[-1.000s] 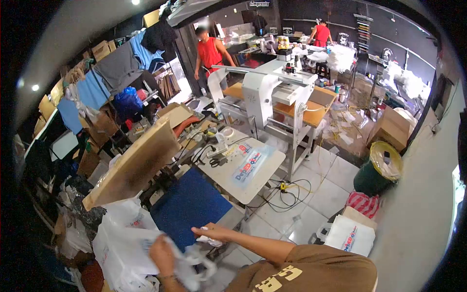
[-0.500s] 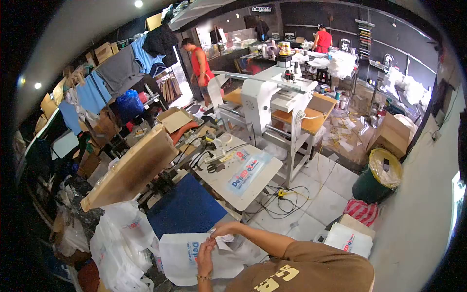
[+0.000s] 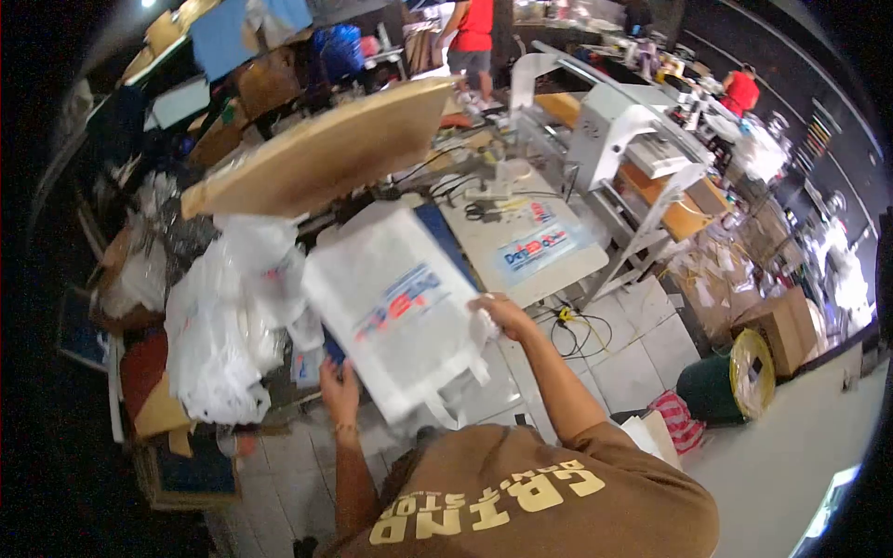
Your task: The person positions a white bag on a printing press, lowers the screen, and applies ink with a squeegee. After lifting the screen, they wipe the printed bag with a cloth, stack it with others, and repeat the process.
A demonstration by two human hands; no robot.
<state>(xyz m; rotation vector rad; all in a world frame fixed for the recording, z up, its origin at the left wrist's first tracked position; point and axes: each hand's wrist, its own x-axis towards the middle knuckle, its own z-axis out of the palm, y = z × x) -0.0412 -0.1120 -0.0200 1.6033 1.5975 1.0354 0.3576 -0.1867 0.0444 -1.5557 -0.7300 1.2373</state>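
Observation:
A white bag (image 3: 386,298) with blue and red print is held up in front of the body, over the blue board (image 3: 446,244), which it mostly covers. My right hand (image 3: 502,316) has its fingers closed on the bag's right edge, near the handles. My left hand (image 3: 339,379) is just below the bag's lower left side, its fingers apart and nothing visible in it. A heap of white bags (image 3: 223,307) hangs to the left. On the pale board (image 3: 493,223) beyond lies a clear printed sheet (image 3: 541,251).
A thick wooden board (image 3: 326,149) rises tilted behind the bag. Behind the pale board stands a white machine frame (image 3: 605,121). Cables (image 3: 579,333) lie on the tiled floor. A green bin (image 3: 721,383) is at the right. Two people in red (image 3: 476,28) are farther back.
The view has turned and tipped downward. The bag has been raised and spread out over the blue board. My left hand has let go of it, while my right hand has moved to its right edge.

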